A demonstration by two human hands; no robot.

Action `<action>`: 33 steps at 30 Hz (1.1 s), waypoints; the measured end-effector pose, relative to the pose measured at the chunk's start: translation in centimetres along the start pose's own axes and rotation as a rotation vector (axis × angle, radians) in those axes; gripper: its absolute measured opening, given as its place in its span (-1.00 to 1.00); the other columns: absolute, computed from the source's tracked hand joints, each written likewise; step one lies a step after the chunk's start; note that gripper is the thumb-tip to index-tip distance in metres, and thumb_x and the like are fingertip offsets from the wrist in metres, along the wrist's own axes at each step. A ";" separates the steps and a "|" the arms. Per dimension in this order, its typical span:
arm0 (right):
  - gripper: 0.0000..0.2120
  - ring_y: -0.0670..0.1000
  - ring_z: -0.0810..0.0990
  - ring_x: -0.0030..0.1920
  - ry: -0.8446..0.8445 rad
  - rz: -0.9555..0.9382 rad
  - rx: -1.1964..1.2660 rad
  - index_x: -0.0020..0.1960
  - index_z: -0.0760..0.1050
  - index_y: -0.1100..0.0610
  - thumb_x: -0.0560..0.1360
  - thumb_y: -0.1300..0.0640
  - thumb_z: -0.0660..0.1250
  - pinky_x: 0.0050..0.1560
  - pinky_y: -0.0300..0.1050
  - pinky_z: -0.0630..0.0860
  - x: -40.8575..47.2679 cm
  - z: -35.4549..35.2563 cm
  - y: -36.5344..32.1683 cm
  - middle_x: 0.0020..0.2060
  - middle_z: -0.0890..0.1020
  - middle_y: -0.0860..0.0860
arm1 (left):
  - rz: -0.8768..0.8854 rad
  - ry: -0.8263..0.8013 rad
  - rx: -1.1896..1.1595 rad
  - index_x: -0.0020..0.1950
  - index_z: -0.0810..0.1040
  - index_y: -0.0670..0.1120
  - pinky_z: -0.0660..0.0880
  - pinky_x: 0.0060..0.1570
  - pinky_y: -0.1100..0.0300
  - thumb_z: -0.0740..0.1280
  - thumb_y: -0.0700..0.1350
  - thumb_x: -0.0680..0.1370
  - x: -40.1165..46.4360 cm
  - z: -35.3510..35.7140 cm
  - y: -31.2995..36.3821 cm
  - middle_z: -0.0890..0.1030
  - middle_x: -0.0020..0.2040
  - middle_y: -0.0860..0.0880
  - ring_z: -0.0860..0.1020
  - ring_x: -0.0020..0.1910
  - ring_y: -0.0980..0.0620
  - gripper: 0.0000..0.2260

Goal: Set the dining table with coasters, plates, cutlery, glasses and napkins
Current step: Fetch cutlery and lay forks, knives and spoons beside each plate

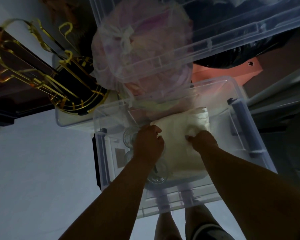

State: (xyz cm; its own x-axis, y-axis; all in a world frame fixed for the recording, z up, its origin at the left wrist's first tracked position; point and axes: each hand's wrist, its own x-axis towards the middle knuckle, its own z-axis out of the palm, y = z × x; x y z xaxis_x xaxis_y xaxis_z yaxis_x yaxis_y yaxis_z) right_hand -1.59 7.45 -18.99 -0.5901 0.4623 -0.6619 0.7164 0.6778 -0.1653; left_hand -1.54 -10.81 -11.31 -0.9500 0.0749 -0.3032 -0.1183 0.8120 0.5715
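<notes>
Evidently the work stands at the fetching stage: no dining table appears in view, and nothing can be confirmed as laid. The person stands over a clear plastic storage bin (pixel 239 118) on a pale floor, both arms reaching down into it.

The left hand (pixel 148 142) is curled with its fingers gripping the left edge of a folded cream cloth bundle (pixel 182 135), likely the napkins or table linen. The right hand (pixel 203 138) pinches the same bundle at its right side, fingers tucked into the fabric. Both grips appear firm; the bundle rests inside the bin, not yet lifted clear.

Just beside and partly under the left hand lie several clear glasses (pixel 158 177), packed along the bin's left half. A flat white item with a brownish label sits against the left wall; its nature cannot be told.

Behind the bin are a tied translucent bag (pixel 126 54) of pinkish contents, a second clear bin overhead, and a gold wire rack (pixel 47 78) to the left.

Assessment: coasters, plates and cutlery are not identified here. All five categories remain to be carried and placed; the task is judged barely begun.
</notes>
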 end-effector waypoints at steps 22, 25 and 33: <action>-0.83 -0.08 0.60 -0.34 -0.114 -0.221 0.527 -0.15 0.59 0.18 0.56 0.24 0.25 -0.33 -0.38 0.51 -9.2 -7.2 -5.7 -0.31 0.63 0.04 | -0.078 0.024 -0.399 -0.05 0.57 -0.03 0.56 0.08 -0.06 0.31 -0.20 0.53 2.6 -5.6 6.2 0.63 -0.11 -0.01 0.61 -0.04 -0.06 -0.91; -0.77 0.11 0.61 0.07 -0.008 -0.070 0.294 0.11 0.56 0.24 0.60 0.18 0.18 0.13 -0.10 0.52 -5.5 -7.2 -2.9 0.00 0.62 0.16 | -0.079 -0.144 -0.359 0.05 0.59 -0.10 0.52 0.10 0.05 0.25 -0.17 0.58 3.1 -3.2 7.0 0.64 0.03 -0.09 0.59 0.04 -0.08 -0.86; -0.76 0.13 0.56 0.07 -0.284 0.187 0.510 0.15 0.47 0.16 0.54 0.08 0.29 -0.01 -0.10 0.46 -1.3 -2.0 -0.6 0.02 0.56 0.11 | -0.460 -0.664 -0.181 0.38 0.38 -0.17 0.45 0.24 0.01 -0.05 0.17 0.66 3.0 0.8 6.8 0.53 0.21 -0.30 0.52 0.20 -0.20 -0.48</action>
State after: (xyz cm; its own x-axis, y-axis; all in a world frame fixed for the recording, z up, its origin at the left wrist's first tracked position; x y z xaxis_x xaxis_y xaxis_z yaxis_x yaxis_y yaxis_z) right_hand -2.04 7.60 -16.54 -0.3649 0.3293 -0.8709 0.9276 0.2083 -0.3100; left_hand -5.00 -4.55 -8.97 -0.4336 0.1298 -0.8917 -0.5526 0.7433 0.3769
